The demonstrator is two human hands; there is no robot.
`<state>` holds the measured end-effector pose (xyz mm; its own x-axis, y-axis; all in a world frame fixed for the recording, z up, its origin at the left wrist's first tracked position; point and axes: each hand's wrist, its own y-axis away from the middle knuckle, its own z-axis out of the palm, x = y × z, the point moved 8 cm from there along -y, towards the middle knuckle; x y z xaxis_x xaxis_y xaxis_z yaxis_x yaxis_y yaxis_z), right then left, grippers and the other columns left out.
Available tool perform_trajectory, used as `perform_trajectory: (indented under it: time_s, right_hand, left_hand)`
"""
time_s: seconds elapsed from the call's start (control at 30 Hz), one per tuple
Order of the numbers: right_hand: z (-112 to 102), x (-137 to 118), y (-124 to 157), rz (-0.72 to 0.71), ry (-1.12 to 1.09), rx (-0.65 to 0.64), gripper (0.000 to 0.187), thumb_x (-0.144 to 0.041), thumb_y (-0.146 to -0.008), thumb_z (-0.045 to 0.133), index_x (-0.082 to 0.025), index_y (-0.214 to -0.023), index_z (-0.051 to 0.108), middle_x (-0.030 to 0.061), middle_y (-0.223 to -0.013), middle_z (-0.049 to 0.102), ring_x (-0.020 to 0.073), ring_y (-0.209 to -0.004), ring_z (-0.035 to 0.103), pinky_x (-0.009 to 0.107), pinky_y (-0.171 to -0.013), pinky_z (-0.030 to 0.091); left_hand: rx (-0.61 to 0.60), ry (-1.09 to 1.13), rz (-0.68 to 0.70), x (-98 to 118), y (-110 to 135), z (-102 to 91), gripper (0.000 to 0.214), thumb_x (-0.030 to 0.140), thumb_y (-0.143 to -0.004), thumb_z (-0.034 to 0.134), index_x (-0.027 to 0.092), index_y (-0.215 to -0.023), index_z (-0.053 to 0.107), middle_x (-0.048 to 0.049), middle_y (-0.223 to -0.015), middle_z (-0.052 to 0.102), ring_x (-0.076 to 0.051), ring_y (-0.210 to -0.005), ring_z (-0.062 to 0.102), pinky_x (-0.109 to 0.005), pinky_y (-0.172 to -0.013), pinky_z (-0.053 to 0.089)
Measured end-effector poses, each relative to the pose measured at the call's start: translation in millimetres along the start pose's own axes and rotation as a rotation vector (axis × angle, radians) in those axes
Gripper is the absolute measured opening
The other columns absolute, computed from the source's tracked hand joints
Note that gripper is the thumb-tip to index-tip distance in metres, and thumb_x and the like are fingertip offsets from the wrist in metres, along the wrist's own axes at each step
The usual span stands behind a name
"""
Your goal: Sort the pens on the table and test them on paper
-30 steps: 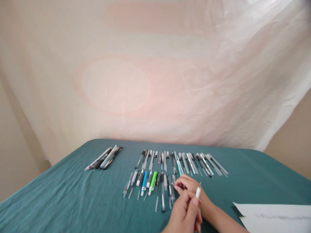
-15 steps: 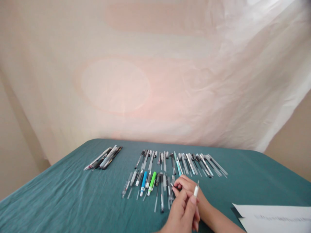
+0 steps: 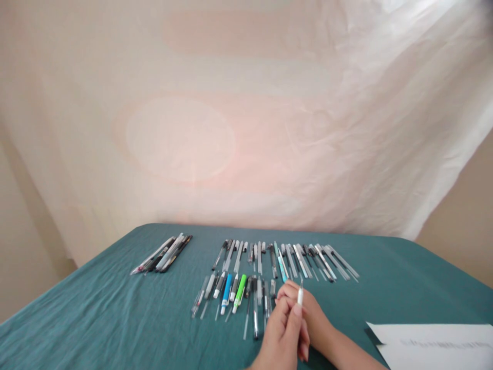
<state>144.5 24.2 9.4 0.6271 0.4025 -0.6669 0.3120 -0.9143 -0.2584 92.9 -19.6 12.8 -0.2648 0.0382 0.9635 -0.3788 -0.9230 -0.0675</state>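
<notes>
The left hand (image 3: 282,329) has its thumb and a finger pinched on a white pen (image 3: 300,296), which points tip up, with its low end hidden in the grip. The right hand (image 3: 313,306) is just behind, and the left one covers its fingertips (so I cannot tell if they are apart or holding something). Near both, on the green cloth (image 3: 96,313), lie a blue pen (image 3: 226,293), a bright green pen (image 3: 239,293) and some clear pens (image 3: 256,312). The paper (image 3: 431,331) is cut off at the right, its writing too blurry to read.
</notes>
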Motion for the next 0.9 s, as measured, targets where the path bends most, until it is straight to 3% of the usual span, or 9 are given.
perform_trajectory:
  time_s: [0.13,0.33,0.43,0.67,0.8,0.9]
  right_hand:
    - [-10.4,-3.4,1.6,-0.016,-0.118,0.050,0.012,-0.019,-0.074,0.049,-0.018,-0.063,0.054,-0.0002,-0.068,0.053,0.0139,-0.064,0.049,0.024,-0.061,0.037]
    - [-26.0,16.7,4.0,0.253,-0.585,0.170,0.026,-0.040,-0.081,0.046,-0.017,-0.075,0.058,-0.0025,-0.059,0.049,0.0114,-0.050,0.044,0.023,-0.049,0.035]
    - [-31.8,12.2,5.7,0.297,-0.764,0.186,0.031,-0.045,-0.081,0.046,-0.017,-0.079,0.060,-0.0025,-0.059,0.050,0.0093,-0.046,0.041,0.022,-0.045,0.033]
    - [-38.4,-0.5,4.4,0.241,-0.661,0.123,0.028,-0.043,-0.078,0.053,-0.016,-0.071,0.058,-0.0052,-0.050,0.043,0.0085,-0.046,0.039,0.020,-0.044,0.031]
    - [-52.0,6.4,1.9,0.240,-0.700,0.203,0.025,-0.040,-0.080,0.052,-0.015,-0.078,0.059,-0.0055,-0.050,0.044,0.0072,-0.045,0.037,0.019,-0.043,0.029]
    - [-72.5,18.8,-0.3,0.247,-0.799,0.343,0.023,-0.038,-0.079,0.055,-0.016,-0.080,0.058,-0.0058,-0.051,0.044,0.0061,-0.044,0.036,0.018,-0.041,0.028]
  left_hand:
    - [0.049,0.053,-0.018,-0.5,-1.8,-4.8,0.037,0.053,-0.082,0.034,0.017,-0.080,0.042,0.0076,-0.047,0.042,-0.004,-0.033,0.035,-0.017,-0.035,0.024]
    - [0.085,0.070,-0.053,-4.5,-3.4,-8.9,0.038,0.054,-0.081,0.034,0.017,-0.080,0.043,0.0074,-0.048,0.042,-0.004,-0.034,0.037,-0.016,-0.036,0.025]
    - [0.081,0.071,-0.063,-5.6,-3.8,-8.4,0.038,0.053,-0.081,0.034,0.017,-0.081,0.043,0.0075,-0.048,0.042,-0.004,-0.034,0.037,-0.016,-0.035,0.025]
    - [0.052,0.060,-0.107,-10.1,-5.3,-6.2,0.038,0.054,-0.081,0.033,0.017,-0.083,0.041,0.0088,-0.045,0.042,-0.004,-0.029,0.034,-0.014,-0.029,0.023]
    - [-0.021,0.039,-0.128,-15.2,-3.4,0.2,0.036,0.052,-0.082,0.033,0.018,-0.084,0.040,0.0094,-0.043,0.042,-0.004,-0.028,0.035,-0.013,-0.028,0.023]
    - [-0.091,0.006,-0.137,-17.8,-0.7,6.9,0.035,0.051,-0.082,0.034,0.017,-0.084,0.040,0.0093,-0.042,0.043,-0.004,-0.028,0.036,-0.012,-0.028,0.024]
